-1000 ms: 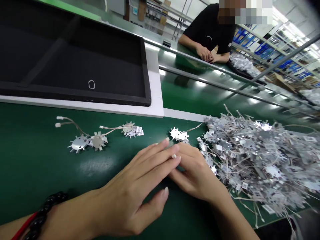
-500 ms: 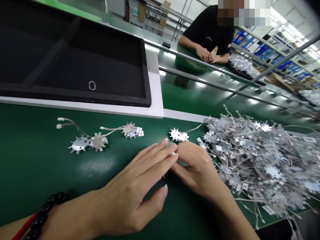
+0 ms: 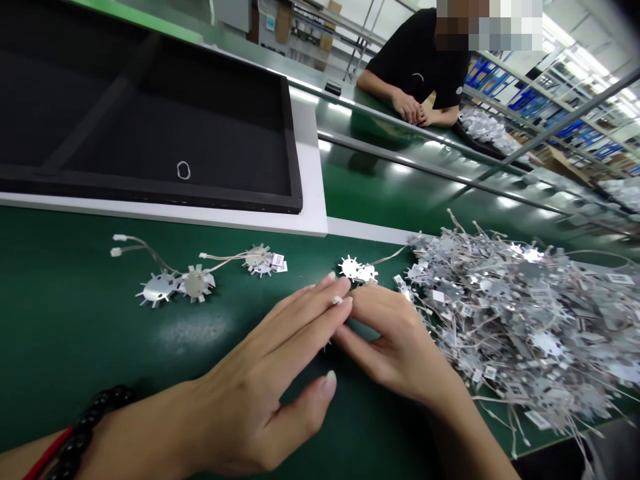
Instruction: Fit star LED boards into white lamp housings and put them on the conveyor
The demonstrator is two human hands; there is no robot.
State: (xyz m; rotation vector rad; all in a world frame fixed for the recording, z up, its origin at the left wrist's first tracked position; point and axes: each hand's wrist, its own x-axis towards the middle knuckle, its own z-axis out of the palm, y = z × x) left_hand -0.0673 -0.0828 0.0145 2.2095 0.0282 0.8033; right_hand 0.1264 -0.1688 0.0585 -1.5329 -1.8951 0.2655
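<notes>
My left hand (image 3: 280, 360) is stretched out over the green bench, fingers long and close together, thumb apart. My right hand (image 3: 387, 330) is closed, and its bent fingers meet the left fingertips. A small white connector (image 3: 337, 301) shows between the left fingers, beside the right fingertips. Below them a tiny metal prong (image 3: 327, 346) peeks out; the rest is hidden. Just beyond the hands lies a toothed silver metal piece (image 3: 351, 268) with a wire. More such wired pieces, a joined pair (image 3: 159, 289) and a labelled one (image 3: 259, 260), lie to the left.
A large heap of toothed metal pieces (image 3: 525, 313) with wires spreads on the right. A black-framed panel (image 3: 200, 127) on a white board (image 3: 314, 207) occupies the upper left. Across the bench, a person (image 3: 420, 67) leans with hands together.
Both hands have shifted very slightly to the left. The white connector has moved a little left and up with the fingers. The loose pieces and the heap stay put.
</notes>
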